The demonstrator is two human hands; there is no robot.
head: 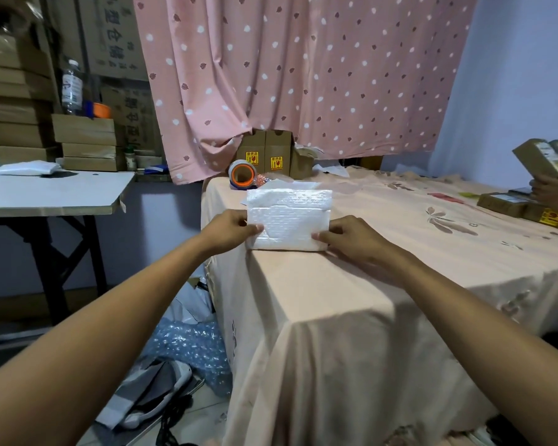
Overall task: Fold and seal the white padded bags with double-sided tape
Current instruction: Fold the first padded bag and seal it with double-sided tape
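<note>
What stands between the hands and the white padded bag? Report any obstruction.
Nothing visible does. The left hand and right hand both pinch the white padded bag at its near corners on the cloth-covered table. The tape roll stands behind the bag, out of the way.

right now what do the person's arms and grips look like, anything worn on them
Nothing worn that shows. The left arm and right arm are bare, no sleeves in frame. The left grip and right grip are bare hands: no gloves, rings, watch or bands.
</note>
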